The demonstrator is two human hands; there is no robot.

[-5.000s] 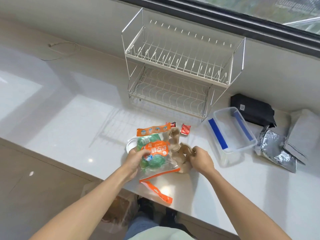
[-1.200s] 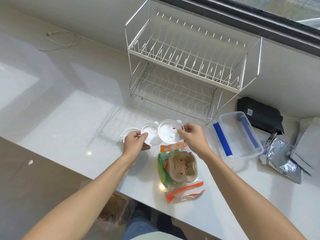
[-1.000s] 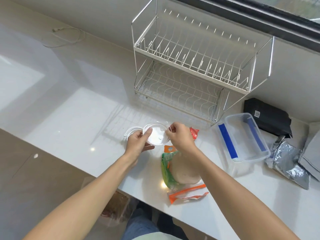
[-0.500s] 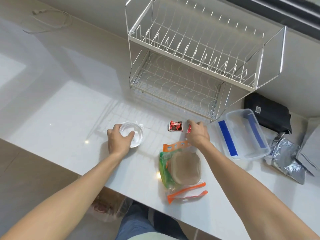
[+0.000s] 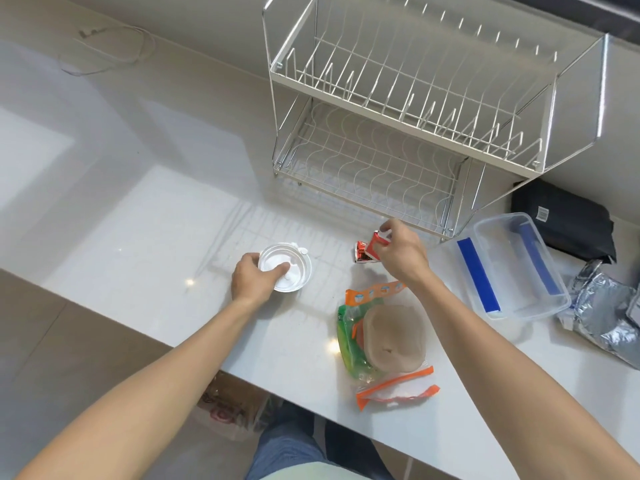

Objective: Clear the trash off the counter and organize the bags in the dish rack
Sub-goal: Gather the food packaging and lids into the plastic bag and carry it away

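Note:
My left hand grips a stack of clear plastic cup lids resting on the white counter. My right hand pinches a small red sauce packet just above a second red packet lying on the counter. In front of me lies a brown paper cup carrier on top of orange-topped zip bags with green contents. The empty two-tier white wire dish rack stands behind the packets.
A clear plastic container with blue clips sits right of my right hand. A black bag and silver foil bags lie at the far right. A thin cable lies at the back left. A bag sits on the floor below.
The lids were stacked together and my left hand now holds them on the counter. My right hand moved to the red packets and lifted one. The view shifted closer to the rack.

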